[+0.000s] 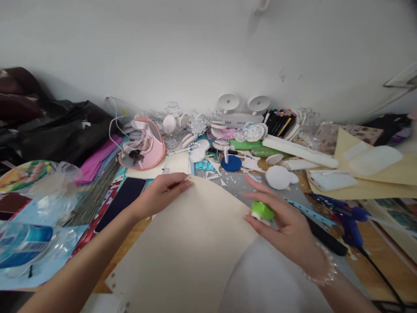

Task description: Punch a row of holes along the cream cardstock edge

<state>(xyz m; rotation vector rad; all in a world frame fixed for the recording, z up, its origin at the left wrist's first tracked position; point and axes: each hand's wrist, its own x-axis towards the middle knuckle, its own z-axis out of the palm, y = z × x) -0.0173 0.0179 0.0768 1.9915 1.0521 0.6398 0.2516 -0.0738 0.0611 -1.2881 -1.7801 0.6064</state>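
I'm guessing the big cream sheet (pixel 195 243), lying centre-bottom on the tabletop (pixel 379 239), is risking a crease if my left hand (pixel 163 194), pinching its top corner shut, is tugging too hard. My right hand (pixel 288 228), fingers half curled, is gripping a small green-and-white plastic gadget (pixel 262 211) at the sheet's right edge, near the blue glue gun (pixel 345 217).

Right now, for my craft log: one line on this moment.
left hand: pinching cream sheet edge | right hand: holding green-capped object | nearby: blue glue gun
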